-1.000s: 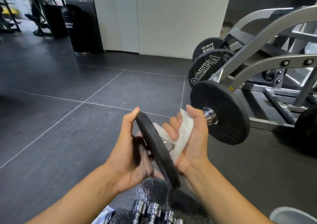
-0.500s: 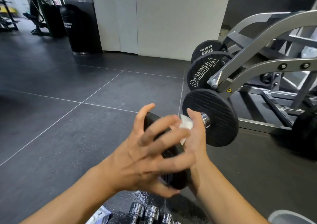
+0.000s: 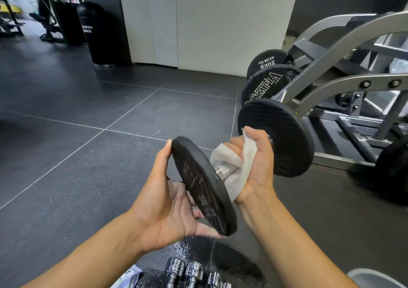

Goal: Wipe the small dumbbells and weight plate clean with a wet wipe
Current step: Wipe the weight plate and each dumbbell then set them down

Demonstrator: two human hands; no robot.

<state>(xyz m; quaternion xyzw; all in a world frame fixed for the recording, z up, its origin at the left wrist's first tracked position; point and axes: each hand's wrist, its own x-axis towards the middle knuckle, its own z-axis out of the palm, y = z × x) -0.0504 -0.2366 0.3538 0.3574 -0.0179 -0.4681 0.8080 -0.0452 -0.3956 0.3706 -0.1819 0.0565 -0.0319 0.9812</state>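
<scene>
Right hand [image 3: 254, 166] clenched round wet wipe [image 3: 231, 161] on the dumbbell [image 3: 221, 170] bar | left hand [image 3: 167, 203] has left the near plate [image 3: 203, 186] face and now grasps its rim | dumbbell mid-air, centre view — likely being turned for the wipe | chrome dumbbells [image 3: 192, 272] at 6 o'clock — unwiped, probably

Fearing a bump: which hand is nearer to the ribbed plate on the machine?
Right. The right hand, gripping the wipe, sits before the ribbed plate; the left hand holds the dumbbell farther left.
</scene>
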